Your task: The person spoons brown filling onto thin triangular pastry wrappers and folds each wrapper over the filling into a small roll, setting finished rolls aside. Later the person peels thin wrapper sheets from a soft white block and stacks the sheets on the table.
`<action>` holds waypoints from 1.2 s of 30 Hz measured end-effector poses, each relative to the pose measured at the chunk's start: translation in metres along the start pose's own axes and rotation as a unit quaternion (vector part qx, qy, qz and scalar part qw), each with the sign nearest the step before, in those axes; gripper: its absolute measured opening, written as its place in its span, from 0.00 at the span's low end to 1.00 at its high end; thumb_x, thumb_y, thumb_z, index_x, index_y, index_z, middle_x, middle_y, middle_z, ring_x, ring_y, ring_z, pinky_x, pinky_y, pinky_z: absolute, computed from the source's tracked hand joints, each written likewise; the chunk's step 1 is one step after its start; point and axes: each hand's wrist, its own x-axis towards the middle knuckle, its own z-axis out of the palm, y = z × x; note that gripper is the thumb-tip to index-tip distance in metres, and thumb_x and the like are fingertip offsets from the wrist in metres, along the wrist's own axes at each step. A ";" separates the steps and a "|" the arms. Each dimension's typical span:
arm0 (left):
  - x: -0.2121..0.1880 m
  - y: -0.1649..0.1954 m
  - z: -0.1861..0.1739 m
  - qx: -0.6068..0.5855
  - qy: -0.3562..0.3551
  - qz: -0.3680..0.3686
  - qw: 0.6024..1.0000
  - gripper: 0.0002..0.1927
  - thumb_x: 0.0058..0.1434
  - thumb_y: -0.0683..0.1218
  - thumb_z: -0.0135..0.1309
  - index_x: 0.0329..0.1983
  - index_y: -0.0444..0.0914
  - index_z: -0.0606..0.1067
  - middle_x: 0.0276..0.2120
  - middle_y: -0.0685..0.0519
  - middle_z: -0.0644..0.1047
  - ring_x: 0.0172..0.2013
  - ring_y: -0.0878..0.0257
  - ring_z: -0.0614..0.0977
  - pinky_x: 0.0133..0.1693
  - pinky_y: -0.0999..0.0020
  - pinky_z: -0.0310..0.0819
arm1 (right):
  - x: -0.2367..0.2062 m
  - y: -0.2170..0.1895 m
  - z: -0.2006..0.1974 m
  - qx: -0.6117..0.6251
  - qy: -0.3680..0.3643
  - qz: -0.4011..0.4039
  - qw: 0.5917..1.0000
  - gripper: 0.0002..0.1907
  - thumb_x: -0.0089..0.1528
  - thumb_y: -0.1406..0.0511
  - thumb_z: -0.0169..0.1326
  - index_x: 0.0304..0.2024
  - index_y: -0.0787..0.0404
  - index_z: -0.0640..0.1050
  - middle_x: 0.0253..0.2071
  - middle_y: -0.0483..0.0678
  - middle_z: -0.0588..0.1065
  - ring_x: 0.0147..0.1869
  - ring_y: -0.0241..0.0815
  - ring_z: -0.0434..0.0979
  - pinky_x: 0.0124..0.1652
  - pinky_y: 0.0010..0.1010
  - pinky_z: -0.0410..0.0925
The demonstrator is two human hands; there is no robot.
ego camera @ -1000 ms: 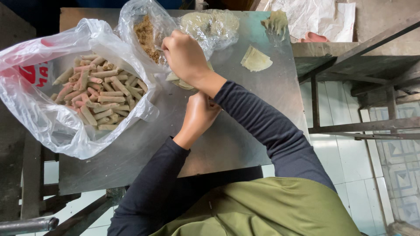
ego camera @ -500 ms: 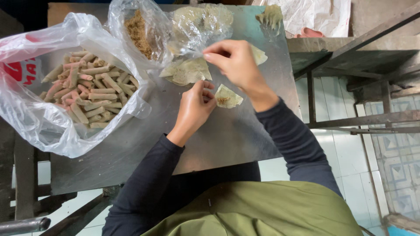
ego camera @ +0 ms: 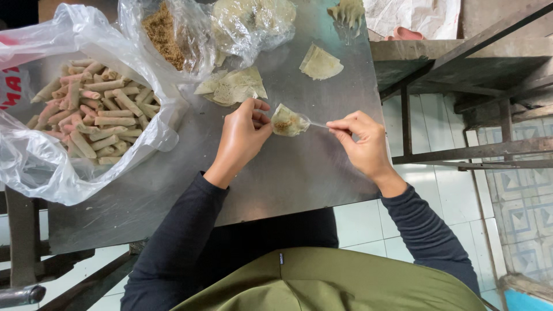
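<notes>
in the large clear plastic bag with red print [ego camera: 40,167] at the far left lies a heap of finished, tightly rolled pale spring rolls [ego camera: 86,118], many of them, lying crosswise over one another. next along the grey metal table top [ego camera: 299,178], a second clear plastic bag [ego camera: 173,34] holds a brown shredded filling [ego camera: 160,35], and beside it a third clear bag [ego camera: 253,23] holds a stack of thin pale wrapper sheets. a few loose folded wrapper pieces [ego camera: 233,87] lie on the metal just below these bags.

half a second ago the left hand pressed down on a wrapper on the table while the right hand hung above it; now the left hand [ego camera: 242,138] pinches the left edge of a small thin pale wrapper with a dab of brown filling [ego camera: 288,122], fingers closed on it, and the wrapper sits between the two hands, just at the table surface. the right hand [ego camera: 363,141] has moved out to the right and grips the wrapper's drawn-out corner between thumb and forefinger, pulling it into a thin point. judging by this, the filling is in place and the folding stage has begun.

further right a single folded pale wrapper [ego camera: 320,63] lies alone, well apart from the hands.
</notes>
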 end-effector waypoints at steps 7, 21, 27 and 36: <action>0.000 0.001 -0.001 -0.015 -0.001 -0.010 1.000 0.17 0.56 0.39 0.60 0.49 0.34 0.74 0.33 0.51 0.82 0.33 0.64 0.85 0.35 0.70 0.79 | -0.008 -0.003 -0.004 -0.264 0.031 -0.301 0.916 0.21 0.53 0.79 0.59 0.49 0.63 0.83 0.38 0.49 0.76 0.41 0.47 0.77 0.39 0.37 0.71; -0.003 -0.002 0.000 -0.027 0.003 0.041 0.999 0.15 0.58 0.41 0.62 0.47 0.33 0.73 0.31 0.50 0.82 0.30 0.63 0.84 0.35 0.69 0.79 | 0.164 -0.081 0.100 -0.064 0.089 -0.304 0.946 0.06 0.65 0.71 0.63 0.41 0.61 0.77 0.37 0.50 0.73 0.39 0.53 0.75 0.40 0.40 0.67; -0.001 -0.011 0.009 -0.043 0.011 0.038 0.998 0.12 0.63 0.40 0.55 0.48 0.31 0.74 0.30 0.49 0.82 0.31 0.64 0.85 0.35 0.68 0.78 | 0.224 -0.116 0.148 -0.055 0.101 -0.363 0.925 0.15 0.67 0.59 0.64 0.50 0.61 0.78 0.47 0.52 0.76 0.52 0.53 0.76 0.49 0.39 0.70; -0.005 -0.010 0.014 0.021 0.039 0.084 0.995 0.08 0.58 0.39 0.58 0.40 0.33 0.77 0.31 0.46 0.83 0.33 0.57 0.86 0.37 0.64 0.80 | 0.091 -0.065 0.048 -0.032 0.045 -0.076 0.996 0.09 0.66 0.70 0.62 0.48 0.62 0.80 0.44 0.48 0.76 0.46 0.40 0.78 0.42 0.29 0.70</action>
